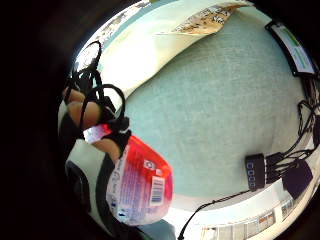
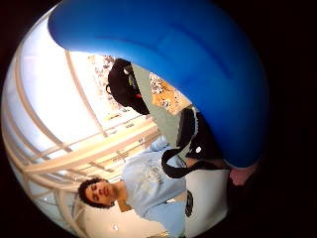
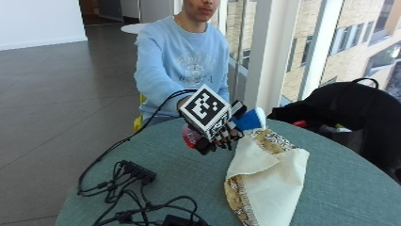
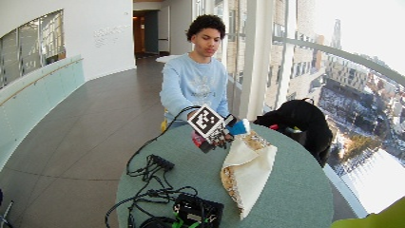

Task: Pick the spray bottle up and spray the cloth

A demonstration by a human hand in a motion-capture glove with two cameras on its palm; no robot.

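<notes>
In the outside view my gloved right hand (image 3: 216, 134) grips the spray bottle (image 3: 251, 120) and holds it above the round green table (image 3: 351, 188), near the person's edge. The bottle has a blue spray head and a red body (image 1: 142, 185) with a barcode label. Its blue head (image 2: 173, 64) fills much of the thumb side palm view. My fingers (image 1: 82, 112) curl round the bottle's neck. A cream cloth (image 3: 266, 174) with a patterned border lies crumpled on the table, just beside and below the bottle's head. The wide outside view shows the same cloth (image 4: 246, 166) under my hand (image 4: 218, 138).
A black bag (image 3: 351, 113) sits at the table's far side by the window. A black power hub with tangled cables (image 3: 134, 172) lies on the table's other side, and a black device (image 4: 196, 209) sits at the near edge.
</notes>
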